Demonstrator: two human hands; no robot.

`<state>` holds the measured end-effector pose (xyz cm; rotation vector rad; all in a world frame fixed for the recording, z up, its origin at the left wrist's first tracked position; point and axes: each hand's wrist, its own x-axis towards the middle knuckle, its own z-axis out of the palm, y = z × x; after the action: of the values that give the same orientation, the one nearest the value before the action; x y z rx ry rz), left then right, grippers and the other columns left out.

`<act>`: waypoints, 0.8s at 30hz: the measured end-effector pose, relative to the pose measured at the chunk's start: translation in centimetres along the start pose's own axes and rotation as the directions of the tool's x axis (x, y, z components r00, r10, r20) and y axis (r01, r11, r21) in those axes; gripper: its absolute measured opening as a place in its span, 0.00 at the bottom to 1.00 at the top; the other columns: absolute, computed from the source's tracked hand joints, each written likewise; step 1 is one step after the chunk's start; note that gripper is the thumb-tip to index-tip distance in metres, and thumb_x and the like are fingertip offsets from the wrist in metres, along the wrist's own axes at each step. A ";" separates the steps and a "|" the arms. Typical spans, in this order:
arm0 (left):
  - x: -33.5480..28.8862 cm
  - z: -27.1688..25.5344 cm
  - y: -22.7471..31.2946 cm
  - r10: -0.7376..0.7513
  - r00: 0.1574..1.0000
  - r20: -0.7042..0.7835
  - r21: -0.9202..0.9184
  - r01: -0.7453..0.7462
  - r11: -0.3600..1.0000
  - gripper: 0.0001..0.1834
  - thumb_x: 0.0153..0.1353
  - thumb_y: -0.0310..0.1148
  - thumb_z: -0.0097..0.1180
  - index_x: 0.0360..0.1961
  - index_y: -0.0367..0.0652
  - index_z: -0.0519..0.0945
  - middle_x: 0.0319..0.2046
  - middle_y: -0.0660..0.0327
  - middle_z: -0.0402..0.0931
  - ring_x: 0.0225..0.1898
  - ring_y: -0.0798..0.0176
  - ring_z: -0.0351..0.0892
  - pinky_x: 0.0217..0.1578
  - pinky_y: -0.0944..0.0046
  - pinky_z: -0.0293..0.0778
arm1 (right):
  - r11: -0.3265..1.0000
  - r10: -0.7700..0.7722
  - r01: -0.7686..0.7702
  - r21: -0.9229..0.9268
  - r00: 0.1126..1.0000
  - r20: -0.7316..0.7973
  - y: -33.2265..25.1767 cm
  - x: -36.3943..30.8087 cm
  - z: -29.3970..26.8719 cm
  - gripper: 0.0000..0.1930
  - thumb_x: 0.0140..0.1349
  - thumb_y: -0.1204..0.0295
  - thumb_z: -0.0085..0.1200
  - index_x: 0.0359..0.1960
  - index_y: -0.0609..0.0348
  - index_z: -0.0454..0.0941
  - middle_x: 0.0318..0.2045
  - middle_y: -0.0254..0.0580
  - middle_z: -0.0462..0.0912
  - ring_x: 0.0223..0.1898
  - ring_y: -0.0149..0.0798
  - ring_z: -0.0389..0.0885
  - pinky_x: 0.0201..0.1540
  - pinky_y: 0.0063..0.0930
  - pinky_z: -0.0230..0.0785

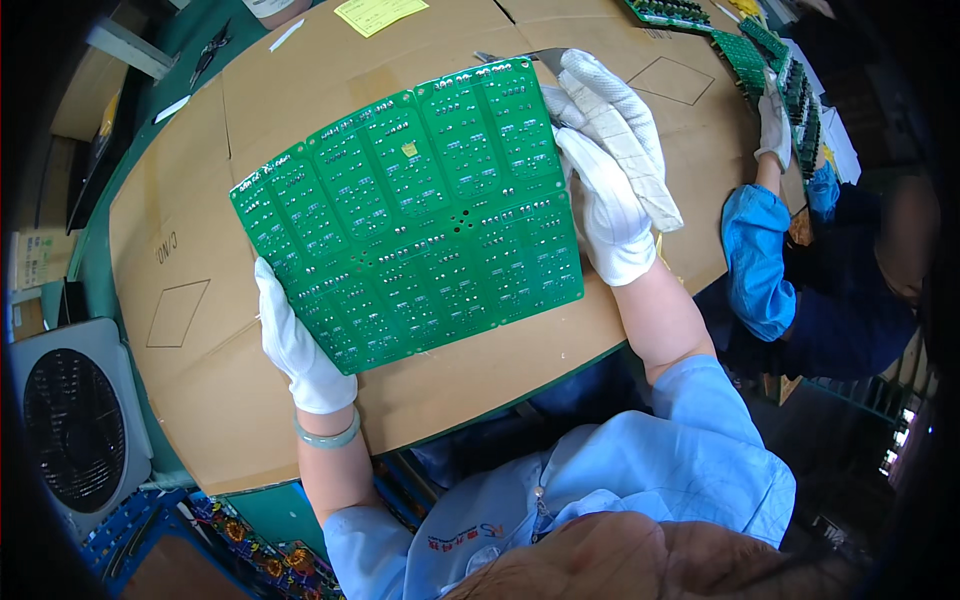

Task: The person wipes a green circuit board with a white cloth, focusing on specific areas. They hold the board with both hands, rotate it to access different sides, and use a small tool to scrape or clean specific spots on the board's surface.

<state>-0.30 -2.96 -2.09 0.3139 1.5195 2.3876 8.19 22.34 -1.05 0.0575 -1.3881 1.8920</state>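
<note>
A large green circuit board panel, made of several small boards joined together, is held up over the cardboard-covered table. My left hand, in a white glove, grips its lower left edge. My right hand, also gloved, holds the panel's right edge together with a folded pale cloth. A thin metal tool pokes out behind the panel's top right corner by my right fingers.
Another person's gloved hand and blue sleeve work at the right beside stacked green boards. A yellow note lies at the table's far edge. A grey fan stands at the lower left.
</note>
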 end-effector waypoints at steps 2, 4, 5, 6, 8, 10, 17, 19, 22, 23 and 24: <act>0.0 0.3 0.4 -0.021 0.998 0.058 -0.072 0.025 0.997 0.23 0.74 0.40 0.26 0.60 0.37 0.65 0.55 0.55 0.70 0.51 0.63 0.75 0.51 0.63 0.73 | 1.000 -0.004 0.004 -0.008 1.000 0.009 0.1 0.0 0.1 0.26 0.59 0.84 0.50 0.60 0.73 0.60 0.61 0.55 0.66 0.59 0.49 0.70 0.61 0.37 0.63; 0.2 0.6 0.9 -0.068 0.994 0.090 -0.130 0.080 0.988 0.24 0.74 0.39 0.26 0.60 0.36 0.64 0.55 0.54 0.70 0.51 0.63 0.75 0.51 0.63 0.74 | 1.000 -0.011 0.011 -0.006 1.000 0.021 0.2 0.1 0.3 0.26 0.59 0.84 0.50 0.60 0.73 0.60 0.60 0.55 0.66 0.59 0.49 0.70 0.61 0.37 0.64; 0.3 0.7 1.1 -0.107 0.990 0.095 -0.154 0.121 0.981 0.24 0.74 0.39 0.26 0.60 0.35 0.64 0.55 0.54 0.70 0.51 0.63 0.75 0.51 0.62 0.74 | 1.000 0.025 -0.025 0.004 1.000 0.016 0.0 0.2 0.4 0.25 0.59 0.84 0.50 0.60 0.74 0.60 0.60 0.55 0.66 0.59 0.48 0.71 0.60 0.36 0.64; 0.4 0.7 1.1 -0.145 0.984 0.100 -0.177 0.161 0.971 0.24 0.74 0.38 0.26 0.61 0.35 0.64 0.55 0.54 0.71 0.51 0.62 0.75 0.51 0.62 0.74 | 0.998 0.061 -0.062 0.015 0.998 0.013 -0.2 0.3 0.5 0.25 0.59 0.84 0.50 0.59 0.74 0.61 0.60 0.54 0.67 0.58 0.47 0.71 0.60 0.35 0.64; 0.3 0.8 1.1 -0.090 0.994 0.069 -0.059 0.095 0.994 0.24 0.73 0.39 0.26 0.61 0.34 0.64 0.54 0.52 0.72 0.51 0.60 0.76 0.51 0.61 0.75 | 0.993 0.120 -0.119 -0.015 0.993 0.009 -0.3 0.4 0.5 0.25 0.60 0.83 0.50 0.59 0.74 0.61 0.59 0.54 0.68 0.58 0.44 0.72 0.59 0.32 0.65; 0.5 -0.2 0.6 -0.112 0.986 0.122 -0.098 0.124 0.987 0.24 0.73 0.37 0.26 0.60 0.31 0.64 0.54 0.51 0.71 0.52 0.59 0.76 0.52 0.60 0.75 | 0.983 0.155 -0.154 -0.101 0.988 0.002 -0.3 0.5 0.3 0.24 0.60 0.82 0.51 0.59 0.73 0.63 0.58 0.53 0.69 0.56 0.40 0.73 0.57 0.29 0.66; 0.5 -0.1 1.1 -0.145 0.982 0.120 -0.118 0.159 0.980 0.25 0.73 0.40 0.27 0.60 0.33 0.65 0.55 0.51 0.71 0.53 0.58 0.75 0.53 0.59 0.75 | 0.951 0.283 -0.283 -0.126 0.959 -0.015 0.6 0.6 0.2 0.24 0.62 0.78 0.52 0.60 0.66 0.64 0.52 0.47 0.76 0.46 0.31 0.78 0.46 0.21 0.71; 0.6 -0.1 1.1 -0.152 0.980 0.125 -0.114 0.166 0.979 0.25 0.73 0.40 0.27 0.60 0.33 0.65 0.54 0.51 0.71 0.53 0.59 0.75 0.53 0.59 0.74 | 0.936 0.331 -0.330 -0.121 0.943 -0.009 0.3 0.4 0.3 0.24 0.62 0.77 0.52 0.60 0.63 0.65 0.49 0.45 0.78 0.43 0.29 0.79 0.40 0.19 0.72; 0.7 0.1 1.2 -0.169 0.979 0.115 -0.115 0.183 0.976 0.25 0.73 0.41 0.28 0.59 0.34 0.66 0.54 0.51 0.72 0.53 0.59 0.75 0.53 0.60 0.74 | 0.933 0.329 -0.328 -0.150 0.944 -0.022 0.6 0.4 0.5 0.24 0.62 0.75 0.52 0.61 0.63 0.65 0.46 0.44 0.80 0.39 0.26 0.79 0.32 0.16 0.70; 0.7 0.1 1.3 -0.177 0.978 0.107 -0.116 0.189 0.975 0.25 0.73 0.41 0.28 0.59 0.34 0.66 0.54 0.52 0.72 0.52 0.60 0.75 0.53 0.60 0.73 | 0.929 0.331 -0.328 -0.172 0.944 -0.008 0.6 0.4 0.5 0.24 0.62 0.75 0.52 0.61 0.63 0.65 0.46 0.44 0.80 0.38 0.26 0.78 0.32 0.15 0.69; 0.8 -0.2 1.0 -0.158 0.980 0.117 -0.097 0.170 0.981 0.24 0.73 0.39 0.28 0.60 0.32 0.65 0.54 0.51 0.72 0.53 0.60 0.75 0.54 0.60 0.73 | 0.925 0.334 -0.326 -0.193 0.943 0.007 0.6 0.4 0.3 0.24 0.62 0.75 0.52 0.61 0.63 0.65 0.46 0.44 0.80 0.37 0.25 0.78 0.31 0.15 0.69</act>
<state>-1.22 -3.29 -1.24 0.2785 1.3120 2.2729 7.43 22.25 -1.17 -0.2501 -1.6839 2.0247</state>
